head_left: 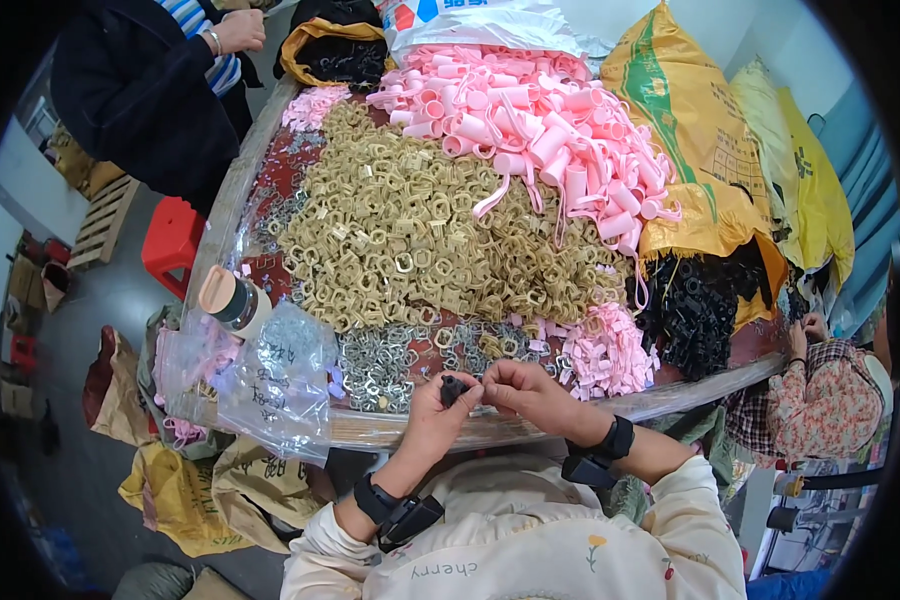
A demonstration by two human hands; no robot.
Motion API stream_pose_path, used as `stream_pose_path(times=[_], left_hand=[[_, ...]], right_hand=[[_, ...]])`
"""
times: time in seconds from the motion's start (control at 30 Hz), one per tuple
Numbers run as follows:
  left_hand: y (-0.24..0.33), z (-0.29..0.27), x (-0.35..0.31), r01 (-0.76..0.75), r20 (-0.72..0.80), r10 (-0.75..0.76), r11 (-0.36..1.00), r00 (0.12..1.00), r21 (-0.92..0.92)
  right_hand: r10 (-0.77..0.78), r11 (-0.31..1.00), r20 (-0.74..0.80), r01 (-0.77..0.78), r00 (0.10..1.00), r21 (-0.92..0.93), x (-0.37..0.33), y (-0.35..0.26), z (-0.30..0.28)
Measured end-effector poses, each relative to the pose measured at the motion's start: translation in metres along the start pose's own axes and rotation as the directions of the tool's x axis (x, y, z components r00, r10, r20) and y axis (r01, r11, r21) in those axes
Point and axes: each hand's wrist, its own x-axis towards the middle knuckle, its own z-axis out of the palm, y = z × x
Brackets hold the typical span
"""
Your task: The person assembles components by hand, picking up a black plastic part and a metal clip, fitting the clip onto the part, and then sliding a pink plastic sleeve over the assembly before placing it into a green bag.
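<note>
Above the table's front edge, my left hand (440,418) is closed around a small black plastic piece (454,388) whose exact kind I cannot make out. My right hand (528,392) meets it from the right, thumb and forefinger pinched together; whatever is between those fingertips is hidden. Just beyond both hands lie silver metal buckles (378,366) and a big heap of tan ring-shaped pieces (400,225). Small pink pieces (610,352) are piled beside my right hand. Farther right, black plastic parts (698,315) spill out of a yellow woven sack (685,110).
Pink cup-shaped parts with straps (545,140) are heaped at the back. A lidded bottle (232,300) and a clear plastic bag (280,375) stand at the left corner. One person in dark clothes (145,95) is at the far left, another in a floral sleeve (820,405) at the right. A red stool (173,245) stands left.
</note>
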Motion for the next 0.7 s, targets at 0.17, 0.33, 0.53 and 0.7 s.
stream_pose_path(times=[0.17, 0.33, 0.53, 0.7], left_hand=[[0.008, -0.003, 0.000, 0.286, 0.188, -0.222, 0.835, 0.957, -0.470], [0.005, -0.017, -0.002, 0.412, 0.392, -0.168, 0.583, 0.905, -0.701], [0.001, -0.020, -0.007, 0.380, 0.361, -0.175, 0.668, 0.916, -0.640], [-0.001, -0.025, -0.014, 0.361, 0.334, -0.181, 0.692, 0.925, -0.626]], right_hand=[[-0.257, 0.916, -0.017, 0.238, 0.966, -0.322, 0.002, 0.009, -0.005], [-0.383, 0.625, 0.096, 0.334, 0.919, -0.706, -0.002, -0.017, 0.000], [-0.610, 0.280, 0.210, 0.455, 0.764, -0.845, 0.000, -0.019, 0.013], [-0.582, 0.042, 0.337, 0.442, 0.740, -0.896, 0.002, -0.024, 0.025]])
